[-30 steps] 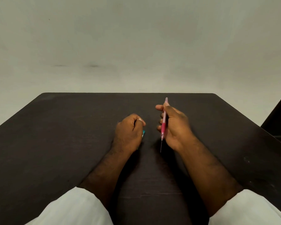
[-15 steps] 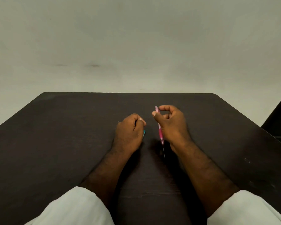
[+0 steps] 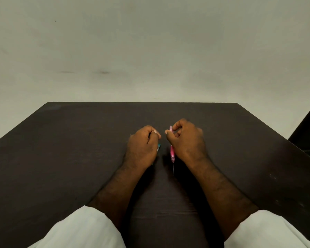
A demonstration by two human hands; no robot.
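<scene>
Right hand (image 3: 186, 140) and left hand (image 3: 143, 145) lay close together but apart, just past the middle of the desk. Behind them rose a plain pale grey wall (image 3: 150, 42), which met the far edge of the wide, dark brown wooden desk (image 3: 61, 158). Two white cloth sleeves (image 3: 79, 230) crossed the near edge, one toward each near corner, and the bare forearms ran from them inward over the desk top. The left hand was curled into a fist with its knuckles up, fingers and thumb closed round a small teal object (image 3: 159, 146). Only a sliver of that object showed, on the side facing the other hand, so its shape could not be told. The right hand's thumb and forefinger pinched the upper end of a slim pink plastic tool (image 3: 172, 153), and its other fingers were curled loosely behind. The tool hung nearly upright in the gap between the two hands, with its thin metal needle pointing down toward the near edge. Whether the needle's tip touched the desk could not be told.
</scene>
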